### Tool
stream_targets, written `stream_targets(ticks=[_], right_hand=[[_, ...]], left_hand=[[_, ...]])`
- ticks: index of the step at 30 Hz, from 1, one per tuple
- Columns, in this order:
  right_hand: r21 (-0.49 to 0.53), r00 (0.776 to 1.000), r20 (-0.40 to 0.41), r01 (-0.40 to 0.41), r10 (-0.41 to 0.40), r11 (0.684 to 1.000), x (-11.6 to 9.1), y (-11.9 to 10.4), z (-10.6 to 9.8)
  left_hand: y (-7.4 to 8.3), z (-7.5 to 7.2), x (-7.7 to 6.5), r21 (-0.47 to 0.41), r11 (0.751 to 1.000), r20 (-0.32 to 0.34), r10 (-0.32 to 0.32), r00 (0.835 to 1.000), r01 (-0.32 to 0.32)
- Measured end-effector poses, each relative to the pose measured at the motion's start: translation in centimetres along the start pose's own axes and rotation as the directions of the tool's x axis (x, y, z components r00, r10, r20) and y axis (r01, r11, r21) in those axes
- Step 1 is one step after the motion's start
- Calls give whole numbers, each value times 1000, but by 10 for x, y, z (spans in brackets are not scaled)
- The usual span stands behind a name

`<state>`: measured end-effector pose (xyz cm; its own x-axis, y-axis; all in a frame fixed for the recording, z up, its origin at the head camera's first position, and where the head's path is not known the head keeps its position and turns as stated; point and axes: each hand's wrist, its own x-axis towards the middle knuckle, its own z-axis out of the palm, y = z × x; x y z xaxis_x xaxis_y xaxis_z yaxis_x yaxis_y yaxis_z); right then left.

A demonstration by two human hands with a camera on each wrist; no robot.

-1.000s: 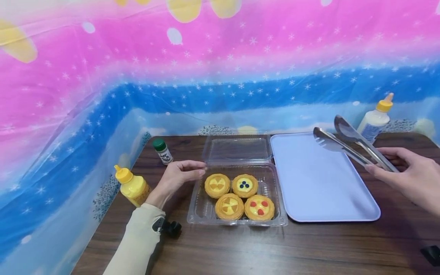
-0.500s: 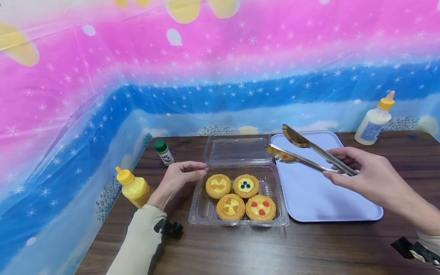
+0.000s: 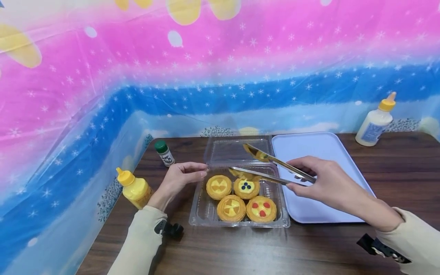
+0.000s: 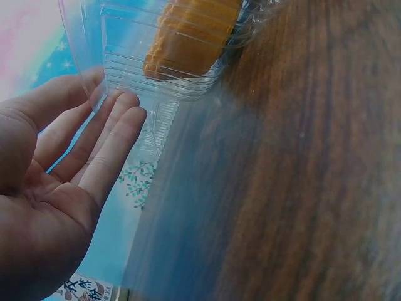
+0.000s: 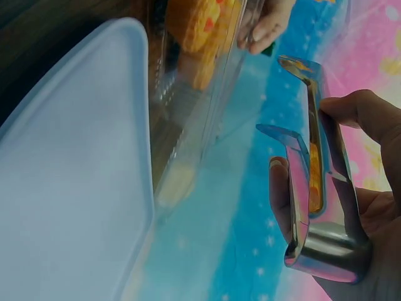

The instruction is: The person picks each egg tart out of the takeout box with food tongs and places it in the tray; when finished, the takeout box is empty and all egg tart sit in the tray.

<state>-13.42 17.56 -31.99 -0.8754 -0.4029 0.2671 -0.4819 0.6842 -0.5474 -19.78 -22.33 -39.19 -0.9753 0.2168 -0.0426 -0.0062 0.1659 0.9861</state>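
I'm seeing a yellow bottle (image 3: 134,190) and shaker (image 3: 165,156) sitting at left, probably clear of the work. Left hand (image 3: 176,181) is pinching the plastic box's (image 3: 204,222) left rim, thumb against fingers, likely steadying it. Four tarts (image 3: 231,208) are lying inside, centre frame; lid (image 3: 225,151) is lying back, leaving them reachable. Right hand (image 3: 330,185) is gripping tongs (image 3: 275,160), arms spreading over the upper-right tart; can't tell if touching. Tray (image 3: 316,152) is lying right, just beside the box, probably keeping reach short.

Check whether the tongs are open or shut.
Open. The right hand holds the tongs with their two tips clearly apart in the head and right wrist views.
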Motion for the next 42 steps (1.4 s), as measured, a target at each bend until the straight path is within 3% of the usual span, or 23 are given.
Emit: stream_targets(ticks=[5,22,42], right_hand=[[21,998,27,48,-48,999,8,-7,15],[52,988,153,9,-17,999,25,-29,50],[-7,991,128,45,-43,999,28,-38,63]], left_hand=[[-1,1,2,9,1000,-2,0,1000,0],[-1,0,1,-22,1000,-6,-3,1000,3],[-1,0,0,6,1000,-8,5,1000,-5]])
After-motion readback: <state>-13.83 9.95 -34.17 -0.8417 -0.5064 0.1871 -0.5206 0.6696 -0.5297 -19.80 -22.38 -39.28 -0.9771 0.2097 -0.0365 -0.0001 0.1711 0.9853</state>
